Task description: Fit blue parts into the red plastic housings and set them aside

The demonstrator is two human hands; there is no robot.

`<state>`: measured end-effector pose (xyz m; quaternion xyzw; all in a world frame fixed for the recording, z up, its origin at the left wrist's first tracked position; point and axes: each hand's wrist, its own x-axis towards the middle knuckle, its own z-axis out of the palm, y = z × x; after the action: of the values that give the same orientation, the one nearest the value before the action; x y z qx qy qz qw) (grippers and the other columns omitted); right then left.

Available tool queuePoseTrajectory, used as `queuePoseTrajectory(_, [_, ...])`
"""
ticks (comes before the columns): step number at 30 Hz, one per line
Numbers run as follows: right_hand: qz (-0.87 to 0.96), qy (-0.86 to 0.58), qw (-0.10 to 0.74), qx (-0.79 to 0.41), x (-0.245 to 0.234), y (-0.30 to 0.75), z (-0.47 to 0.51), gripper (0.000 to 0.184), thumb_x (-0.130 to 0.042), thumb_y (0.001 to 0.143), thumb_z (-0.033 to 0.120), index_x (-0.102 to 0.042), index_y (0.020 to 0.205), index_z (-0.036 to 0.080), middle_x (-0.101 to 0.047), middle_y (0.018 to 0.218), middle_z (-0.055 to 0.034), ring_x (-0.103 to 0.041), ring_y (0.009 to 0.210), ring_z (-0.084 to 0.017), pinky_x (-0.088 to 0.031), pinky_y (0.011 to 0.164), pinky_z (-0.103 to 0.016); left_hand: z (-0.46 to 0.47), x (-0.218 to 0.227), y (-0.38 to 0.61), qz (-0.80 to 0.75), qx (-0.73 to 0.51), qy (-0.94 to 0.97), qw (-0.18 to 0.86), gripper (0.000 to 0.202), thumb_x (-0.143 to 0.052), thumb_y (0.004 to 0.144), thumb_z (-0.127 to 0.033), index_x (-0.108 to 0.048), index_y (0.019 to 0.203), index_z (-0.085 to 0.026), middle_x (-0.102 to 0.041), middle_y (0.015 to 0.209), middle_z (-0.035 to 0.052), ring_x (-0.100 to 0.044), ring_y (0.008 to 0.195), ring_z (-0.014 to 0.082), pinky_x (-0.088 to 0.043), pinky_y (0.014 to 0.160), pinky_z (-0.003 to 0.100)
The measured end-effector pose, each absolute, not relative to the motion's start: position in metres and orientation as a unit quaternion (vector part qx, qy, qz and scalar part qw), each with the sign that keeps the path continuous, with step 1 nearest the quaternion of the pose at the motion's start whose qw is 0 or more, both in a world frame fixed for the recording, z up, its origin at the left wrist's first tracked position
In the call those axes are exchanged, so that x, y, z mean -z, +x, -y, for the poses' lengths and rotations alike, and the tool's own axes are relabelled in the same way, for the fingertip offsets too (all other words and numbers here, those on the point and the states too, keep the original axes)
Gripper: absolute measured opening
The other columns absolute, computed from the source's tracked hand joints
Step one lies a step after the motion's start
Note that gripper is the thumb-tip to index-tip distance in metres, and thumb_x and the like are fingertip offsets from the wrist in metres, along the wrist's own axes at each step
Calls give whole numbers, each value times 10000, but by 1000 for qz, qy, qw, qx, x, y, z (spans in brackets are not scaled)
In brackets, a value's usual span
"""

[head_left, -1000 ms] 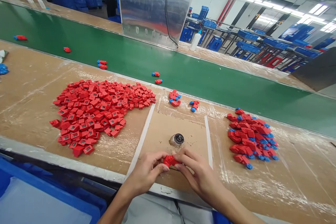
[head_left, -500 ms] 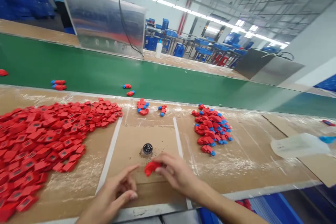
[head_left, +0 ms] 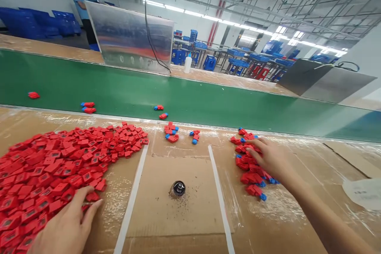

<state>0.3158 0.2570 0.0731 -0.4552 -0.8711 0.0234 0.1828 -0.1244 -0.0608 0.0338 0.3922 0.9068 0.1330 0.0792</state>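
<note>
L hand [head_left: 67, 222] half open, fingers at edge of big red parts pile [head_left: 59, 162], nothing visibly held. R hand [head_left: 266, 156] curved over smaller red-and-blue parts pile [head_left: 250, 170]; grip unclear. Between them: 1 round tin [head_left: 178, 189] on cardboard [head_left: 175, 222], 2 white strips [head_left: 131, 198] flanking. Green conveyor belt [head_left: 119, 91] beyond.
</note>
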Motion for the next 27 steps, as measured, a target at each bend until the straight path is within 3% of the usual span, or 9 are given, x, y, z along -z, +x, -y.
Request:
queuePoseTrajectory(4, [907, -387, 141, -91, -67, 224, -267, 310, -453, 967, 314, -621, 1173, 154, -652, 936, -83, -621, 804, -208, -470, 747, -309, 44, -64, -101, -925, 11, 369, 93, 472, -251, 976, -463, -521, 1295, -243, -725, 816, 119, -702, 761, 391, -491, 643, 448])
queuePoseTrajectory(8, [913, -377, 126, -89, -65, 130, -293, 300, -458, 998, 268, -603, 1236, 157, -643, 1004, -94, -616, 884, -201, -447, 788, -288, 40, -71, -96, -913, 36, 398, 79, 442, -260, 990, -379, -583, 1227, -191, -725, 950, 156, -705, 788, 394, -502, 626, 456])
queuePoseTrajectory(12, [921, -368, 91, -89, -61, 51, -323, 311, -454, 1019, 275, -580, 1278, 159, -647, 1076, -115, -608, 997, -217, -456, 852, -316, 46, -62, -98, -903, 16, 426, 54, 406, -296, 987, -275, -606, 1238, -198, -691, 1075, 149, -704, 802, 328, -507, 616, 401])
queuePoseTrajectory(16, [927, -359, 29, -104, -52, -1, -343, 277, -497, 1013, 330, -612, 1174, 135, -649, 1099, -93, -619, 1005, -211, -496, 893, -400, 61, -54, -103, -901, -32, 432, 27, 351, -376, 975, -266, -623, 1221, -230, -654, 1119, 125, -679, 840, 265, -507, 664, 345])
queuePoseTrajectory(21, [931, -343, -50, -117, -46, -12, -359, 213, -607, 958, 313, -646, 1084, 147, -664, 1045, -60, -640, 906, -182, -527, 850, -371, 69, -51, -110, -886, -100, 448, -68, 268, -556, 914, -333, -644, 1133, -205, -590, 1024, 98, -555, 986, 300, -480, 862, 415])
queuePoseTrajectory(27, [918, -390, -24, -66, -50, 17, -360, 197, -632, 916, 283, -654, 1028, 122, -652, 1001, -92, -617, 891, -198, -484, 799, -335, 41, -55, -107, -875, -80, 467, -95, 144, -603, 875, -221, -684, 992, -195, -547, 1005, 114, -485, 939, 306, -474, 798, 431])
